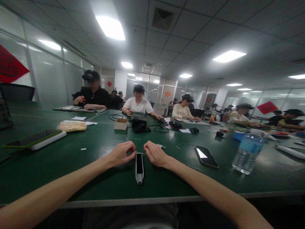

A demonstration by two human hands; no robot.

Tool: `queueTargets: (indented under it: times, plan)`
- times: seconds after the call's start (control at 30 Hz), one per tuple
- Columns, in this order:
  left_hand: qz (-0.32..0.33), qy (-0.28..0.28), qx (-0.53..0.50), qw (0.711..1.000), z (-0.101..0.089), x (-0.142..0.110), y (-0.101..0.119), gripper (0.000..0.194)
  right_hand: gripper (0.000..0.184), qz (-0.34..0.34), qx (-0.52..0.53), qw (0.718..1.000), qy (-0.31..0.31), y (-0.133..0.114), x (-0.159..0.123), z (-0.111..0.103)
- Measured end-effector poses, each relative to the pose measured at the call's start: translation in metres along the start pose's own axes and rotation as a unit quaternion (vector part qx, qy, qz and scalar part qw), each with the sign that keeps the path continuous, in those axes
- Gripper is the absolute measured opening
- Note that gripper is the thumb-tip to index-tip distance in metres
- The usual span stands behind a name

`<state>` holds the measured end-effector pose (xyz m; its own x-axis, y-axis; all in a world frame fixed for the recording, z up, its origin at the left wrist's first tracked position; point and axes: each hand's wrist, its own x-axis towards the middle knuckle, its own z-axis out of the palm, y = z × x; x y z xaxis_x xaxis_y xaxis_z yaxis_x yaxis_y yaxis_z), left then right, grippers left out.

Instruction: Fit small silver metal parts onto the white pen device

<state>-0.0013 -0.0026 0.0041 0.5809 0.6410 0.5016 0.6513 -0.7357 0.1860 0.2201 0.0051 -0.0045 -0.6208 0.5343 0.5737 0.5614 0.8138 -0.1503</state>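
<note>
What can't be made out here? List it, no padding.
Head view only:
- Anything pinched by the left hand or right hand: their curled fingers cover it.
- Display of the smartphone: glare hides it.
- Inside of the cardboard box: too small.
- Markings on the slim black-and-white device: too small.

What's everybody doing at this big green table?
A person's left hand and right hand sit just above a narrow black-and-white gadget on a green table. The fingers are curled, and I can't tell if they pinch anything. A phone and a plastic water bottle lie to the right. Farther along, a person in a white shirt sits near cables and a small cardboard box.
</note>
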Motion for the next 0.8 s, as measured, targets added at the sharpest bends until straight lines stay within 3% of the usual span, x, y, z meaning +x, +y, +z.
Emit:
queueTargets:
  times: [0.33,0.8]
  plan:
    - [-0.073,-0.086,0.057,0.992,-0.0008,0.0021,-0.0081,0.014,0.012,0.067,-0.047,0.994,-0.068,0.0104,0.0010,-0.0039]
    - [-0.102,-0.108,0.070,0.986,0.0001,0.0027,-0.0052,0.016,0.010,0.064,-0.070,0.989,-0.111,0.0115,0.0001,0.0003]
